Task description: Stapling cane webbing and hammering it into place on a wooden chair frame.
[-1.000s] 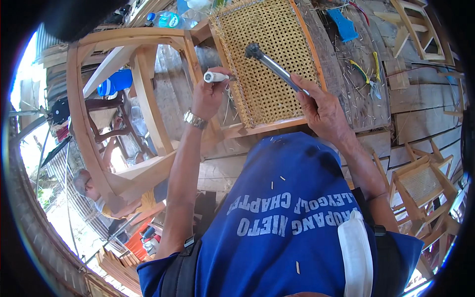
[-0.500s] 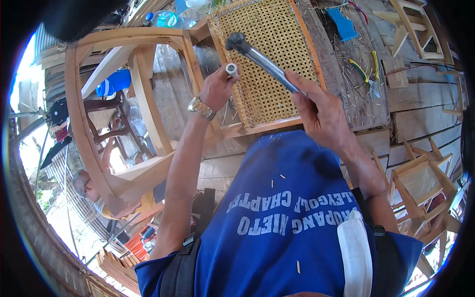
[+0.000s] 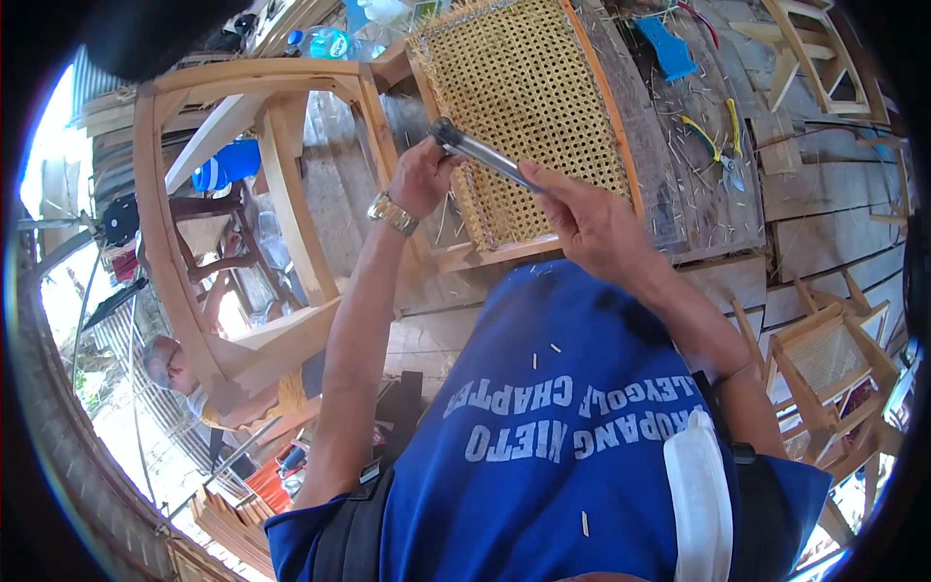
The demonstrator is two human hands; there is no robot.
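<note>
A hammer (image 3: 495, 163) with a shiny metal handle and dark head is gripped in my right hand (image 3: 599, 231). Its head sits right over my left hand (image 3: 419, 182), which is closed round an upright tool with a pale round end. That end is now covered by the hammer head, and the tool's lower part is hidden in my fist. Both hands are at the left edge of a woven cane panel (image 3: 519, 87) set in a wooden chair frame (image 3: 380, 131). Frayed cane ends stick out along that edge.
Yellow-handled pliers (image 3: 725, 160) and a blue cloth-like piece (image 3: 667, 48) lie on the plank bench (image 3: 679, 184) to the right. A water bottle (image 3: 330, 44) lies at the back. Another person (image 3: 175, 364) is at the left. Small wooden chair frames (image 3: 824, 359) stand at the right.
My right hand has brought the hammer down and to the left, so its head now meets the top of the tool. My left hand has stayed nearly in place.
</note>
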